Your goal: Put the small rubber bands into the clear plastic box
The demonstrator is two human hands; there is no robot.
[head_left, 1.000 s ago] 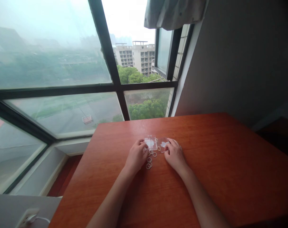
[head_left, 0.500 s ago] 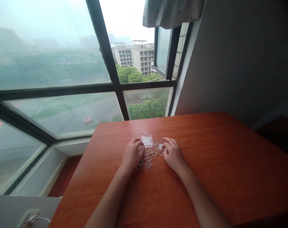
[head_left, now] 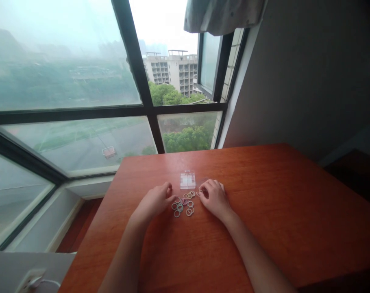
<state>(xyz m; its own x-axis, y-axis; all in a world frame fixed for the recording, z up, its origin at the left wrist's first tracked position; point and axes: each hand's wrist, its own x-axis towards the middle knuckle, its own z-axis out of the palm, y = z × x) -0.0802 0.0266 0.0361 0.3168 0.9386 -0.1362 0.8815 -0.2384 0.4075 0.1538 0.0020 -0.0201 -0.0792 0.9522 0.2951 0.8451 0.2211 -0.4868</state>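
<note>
Clock directions are taken from the centre of the group of rings (head_left: 184,203), with 12 o'clock pointing away from the person.

The rings lie on the desk (head_left: 282,203), between the two hands. Several overlap or touch. A pink ring (head_left: 185,201) is near the centre of the group; pale yellow rings (head_left: 190,195) are at 1 o'clock, and greenish-grey rings (head_left: 179,208) are at 8 o'clock.

A clear box (head_left: 188,180) stands on the desk at 12 o'clock, apart from the rings.

The left hand (head_left: 156,198) is at 9 o'clock. Its grip is apart: a gap separates the thumb from the fingers. The thumb tip is just beside the nearest rings; contact cannot be determined.

The right hand (head_left: 214,197) is at 3 o'clock, palm down, with curled fingers. A small pale ring (head_left: 198,193) is at its fingertips. Whether this grip is clamped on the ring cannot be determined.

A window frame (head_left: 150,110) spans 10 to 12 o'clock beyond the desk. A grey curtain (head_left: 223,16) hangs above it, between 12 and 1 o'clock.
</note>
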